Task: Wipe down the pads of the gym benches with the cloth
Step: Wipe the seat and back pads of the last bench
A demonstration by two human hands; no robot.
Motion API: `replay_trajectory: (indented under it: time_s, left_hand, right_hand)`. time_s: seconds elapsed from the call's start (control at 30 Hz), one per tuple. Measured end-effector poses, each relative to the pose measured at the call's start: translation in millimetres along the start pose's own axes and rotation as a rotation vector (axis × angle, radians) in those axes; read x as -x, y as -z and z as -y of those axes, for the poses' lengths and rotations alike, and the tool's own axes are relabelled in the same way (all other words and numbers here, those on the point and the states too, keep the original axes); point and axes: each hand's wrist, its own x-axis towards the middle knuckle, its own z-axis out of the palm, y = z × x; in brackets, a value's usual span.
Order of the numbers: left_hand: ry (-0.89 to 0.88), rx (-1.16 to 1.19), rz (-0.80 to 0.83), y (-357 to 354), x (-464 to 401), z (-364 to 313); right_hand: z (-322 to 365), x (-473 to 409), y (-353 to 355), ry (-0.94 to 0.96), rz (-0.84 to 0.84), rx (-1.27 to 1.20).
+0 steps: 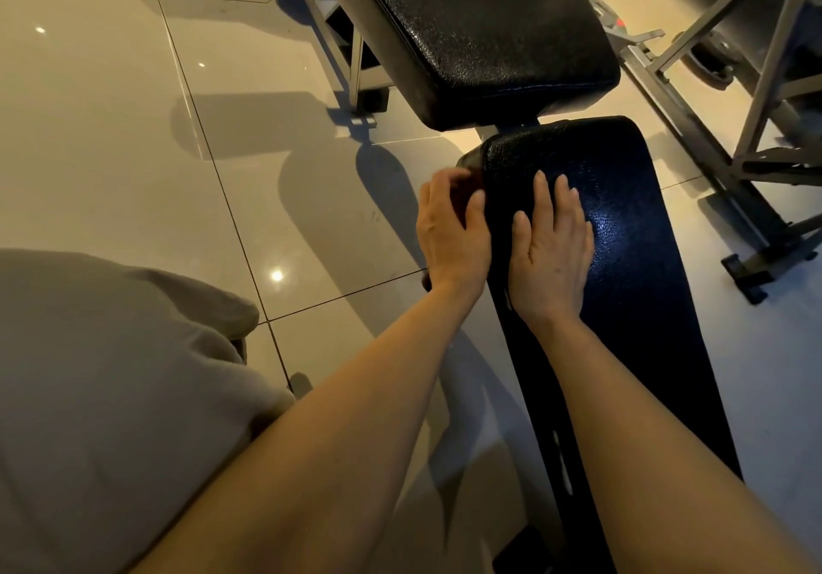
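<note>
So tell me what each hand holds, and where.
Right hand holds nothing, lying flat on the seat pad. Left hand curls at the pad's side edge; any cloth is hidden.

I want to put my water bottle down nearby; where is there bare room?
Bare floor tiles left of the seat pad; the pad's near stretch is free. Crowded: both hands at its far end, metal frames at right.

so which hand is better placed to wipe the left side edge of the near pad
Left. The left hand curls round the long black textured vinyl pad's left edge, apparently on something dark, perhaps a cloth. The right hand lies flat on top.
</note>
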Motion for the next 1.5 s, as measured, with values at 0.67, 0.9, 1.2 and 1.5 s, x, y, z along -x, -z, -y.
replay_trajectory:
  time_s: [0.67, 0.9, 1.2, 1.5]
  left_hand:
    - [0.166, 0.008, 0.026, 4, -2, 16]
    - [-0.074, 0.003, -0.028, -1, -19, -10]
    - [0.102, -0.015, 0.089, 15, 12, 9]
    - [0.284, -0.011, 0.204, 9, 7, 24]
  right_hand:
    - [-1, 1, -1, 0.005, 0.001, 0.001]
    - [0, 1, -1, 0.006, -0.009, 0.026]
    - [-1, 1, 1, 0.0, 0.015, -0.003]
    - [0, 1, 3, -0.012, 0.049, -0.012]
